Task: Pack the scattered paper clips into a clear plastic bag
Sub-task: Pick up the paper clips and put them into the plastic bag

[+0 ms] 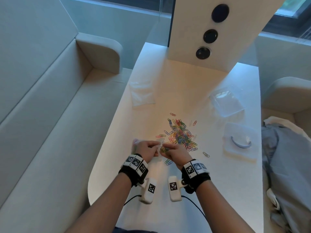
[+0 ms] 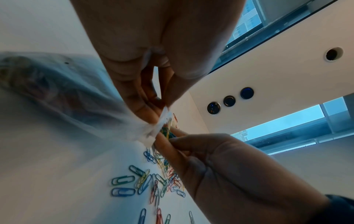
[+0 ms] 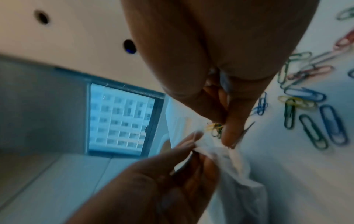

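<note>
A heap of coloured paper clips lies in the middle of the white table. Just in front of it my left hand pinches the rim of a clear plastic bag, whose body trails left with some clips inside. My right hand pinches a small bunch of yellow and green clips right at the bag's mouth. From the right wrist, the bunch sits against the bag's crumpled rim, with the left hand's fingers holding it. Loose clips lie beside.
Two more clear bags lie flat, one at the far left, one at the far right. A clear packet holding a curved blue piece sits at the right. A white panel with round holes stands behind. Sofas flank the table.
</note>
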Demonstrator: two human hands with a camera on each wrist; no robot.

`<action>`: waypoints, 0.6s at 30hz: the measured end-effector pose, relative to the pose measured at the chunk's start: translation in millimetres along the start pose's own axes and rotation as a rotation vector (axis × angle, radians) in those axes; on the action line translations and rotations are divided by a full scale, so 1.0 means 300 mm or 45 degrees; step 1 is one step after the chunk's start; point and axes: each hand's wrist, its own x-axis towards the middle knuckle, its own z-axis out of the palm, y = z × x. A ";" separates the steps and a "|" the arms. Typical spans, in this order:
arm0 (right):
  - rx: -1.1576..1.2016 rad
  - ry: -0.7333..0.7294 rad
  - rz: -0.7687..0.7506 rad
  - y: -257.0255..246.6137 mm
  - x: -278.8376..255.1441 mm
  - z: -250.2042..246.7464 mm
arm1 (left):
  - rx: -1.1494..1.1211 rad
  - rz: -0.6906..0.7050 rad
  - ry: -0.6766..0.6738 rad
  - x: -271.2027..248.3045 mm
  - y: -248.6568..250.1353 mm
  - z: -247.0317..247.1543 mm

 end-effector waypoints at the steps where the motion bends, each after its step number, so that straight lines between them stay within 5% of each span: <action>1: -0.135 0.037 -0.061 0.001 0.000 -0.001 | -0.008 0.001 -0.013 -0.003 0.005 0.002; 8: -0.892 0.248 -0.411 -0.018 -0.017 0.003 | -0.012 -0.005 -0.038 0.023 -0.020 0.024; 18: -1.155 0.139 -0.487 -0.038 -0.020 -0.004 | -0.035 0.014 -0.048 0.019 -0.007 0.036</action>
